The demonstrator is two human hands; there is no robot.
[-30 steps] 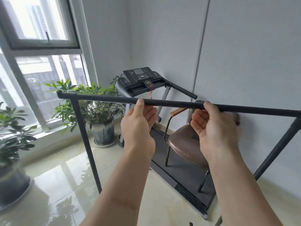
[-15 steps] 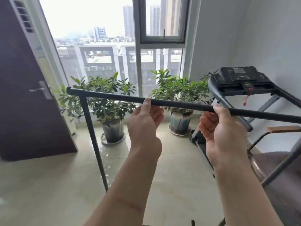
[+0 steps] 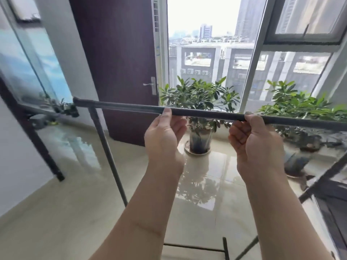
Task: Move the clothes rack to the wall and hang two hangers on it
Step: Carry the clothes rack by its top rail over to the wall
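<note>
Fingers [image 3: 237,136] of both my hands curl loosely under the clothes rack [image 3: 206,112] top bar, near its middle; it seems light, stiff, balanced.

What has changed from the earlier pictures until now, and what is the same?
The view and the clothes rack have swung to the person's left: the treadmill and chair are gone from sight, and a dark door and window now lie ahead. Unchanged: the left hand and right hand keep the same grip under the top bar.
</note>
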